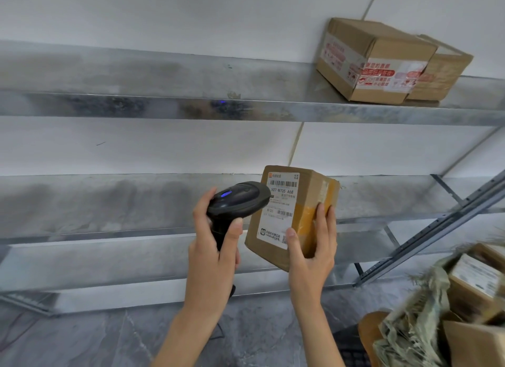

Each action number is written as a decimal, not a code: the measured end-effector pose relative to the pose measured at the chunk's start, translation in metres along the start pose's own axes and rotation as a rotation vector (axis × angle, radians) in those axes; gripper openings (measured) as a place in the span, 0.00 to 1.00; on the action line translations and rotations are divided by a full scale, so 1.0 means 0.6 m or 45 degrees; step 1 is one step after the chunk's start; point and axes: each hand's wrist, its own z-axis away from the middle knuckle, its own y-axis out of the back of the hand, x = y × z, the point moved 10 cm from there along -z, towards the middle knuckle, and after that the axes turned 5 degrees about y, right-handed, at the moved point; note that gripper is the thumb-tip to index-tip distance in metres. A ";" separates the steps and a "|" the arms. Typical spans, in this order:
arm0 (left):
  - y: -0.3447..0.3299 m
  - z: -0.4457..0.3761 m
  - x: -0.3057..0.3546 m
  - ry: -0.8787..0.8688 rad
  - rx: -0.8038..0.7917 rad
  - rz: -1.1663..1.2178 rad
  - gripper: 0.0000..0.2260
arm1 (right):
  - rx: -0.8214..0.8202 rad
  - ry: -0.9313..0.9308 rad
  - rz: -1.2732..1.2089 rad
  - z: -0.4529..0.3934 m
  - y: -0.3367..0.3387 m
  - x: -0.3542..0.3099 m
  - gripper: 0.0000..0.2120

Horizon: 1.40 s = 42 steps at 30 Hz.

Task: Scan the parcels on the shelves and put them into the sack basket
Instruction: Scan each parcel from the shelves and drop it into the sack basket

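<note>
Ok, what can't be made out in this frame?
All head view:
- Sack basket: cut off by the right and bottom edges.
- Rear box on the top shelf: mostly hidden behind the front box.
- Held parcel: small label print is blurred.
- Scanner handle: hidden by the left hand.

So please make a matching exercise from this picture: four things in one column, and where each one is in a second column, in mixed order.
Things:
1. scanner
2. labelled parcel
3. two taped boxes
4. sack basket

Places:
A. on the upper shelf, at the right
B. in the left hand's grip
C. on the floor at lower right, parcels inside
D. held in the right hand, in front of the lower shelf

Pairs: 1-B, 2-D, 3-A, 4-C
</note>
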 end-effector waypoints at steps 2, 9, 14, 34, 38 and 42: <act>0.001 0.001 0.000 0.000 0.005 0.006 0.21 | -0.008 -0.001 0.002 -0.001 -0.003 -0.001 0.35; 0.006 0.001 -0.001 0.000 0.030 0.020 0.20 | -0.028 0.010 0.021 -0.001 -0.012 -0.002 0.35; 0.005 0.000 -0.005 -0.002 0.030 0.017 0.21 | -0.025 0.005 0.017 -0.002 -0.011 0.004 0.35; -0.292 0.011 -0.009 0.082 -0.506 0.066 0.20 | 0.403 -0.248 0.216 -0.015 0.262 0.099 0.34; -0.404 0.031 0.008 0.084 -0.665 0.135 0.22 | 0.542 -0.275 0.314 -0.021 0.359 0.120 0.34; -0.511 0.062 0.028 0.049 -0.810 0.180 0.21 | 0.673 -0.329 0.375 -0.026 0.450 0.143 0.35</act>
